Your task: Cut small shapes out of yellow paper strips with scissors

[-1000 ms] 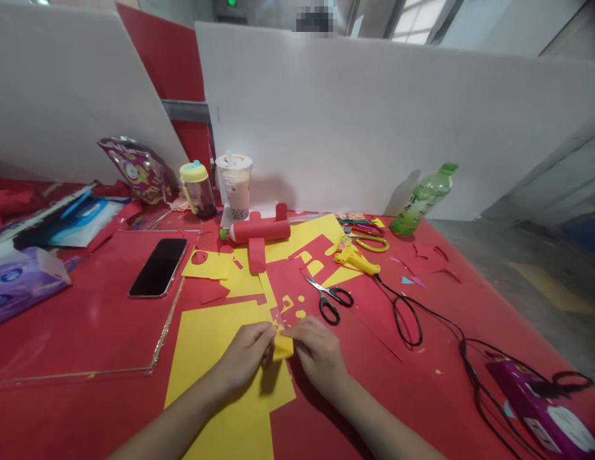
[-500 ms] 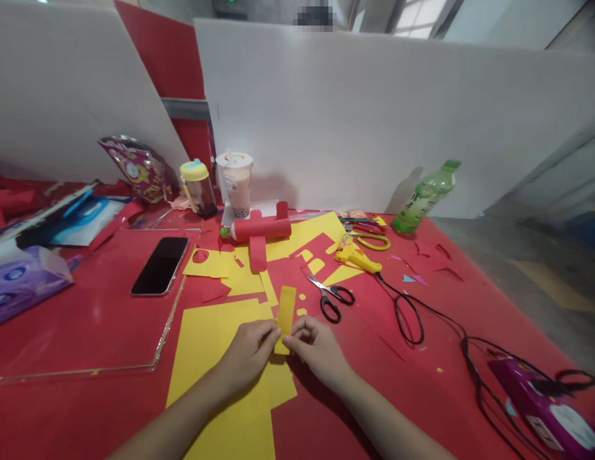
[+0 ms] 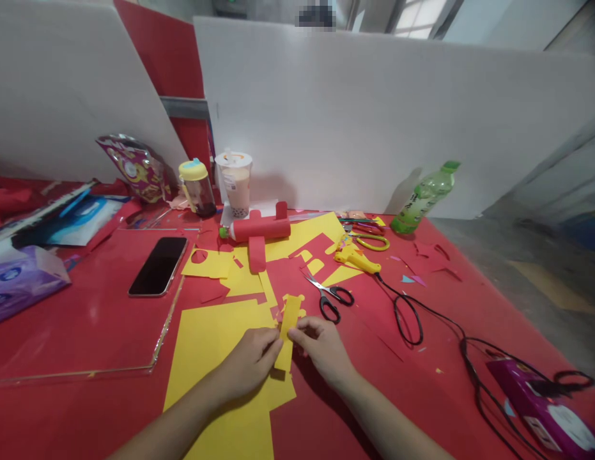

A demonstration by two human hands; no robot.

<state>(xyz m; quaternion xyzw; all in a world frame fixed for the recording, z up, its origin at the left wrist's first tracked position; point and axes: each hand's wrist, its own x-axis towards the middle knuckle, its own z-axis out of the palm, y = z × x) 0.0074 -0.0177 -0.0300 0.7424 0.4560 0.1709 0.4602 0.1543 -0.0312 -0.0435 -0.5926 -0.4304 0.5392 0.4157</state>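
Left hand and right hand pinch a yellow paper strip from opposite long edges, probably to steady it, black-handled scissors lying nearby, likely for easy reach.

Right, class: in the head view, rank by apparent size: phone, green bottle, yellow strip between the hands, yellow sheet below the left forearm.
1. Yellow sheet
2. Phone and green bottle: too alike to rank
3. Yellow strip

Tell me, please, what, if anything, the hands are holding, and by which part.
A yellow paper strip, by its long edges: left hand on one, right hand on the other.
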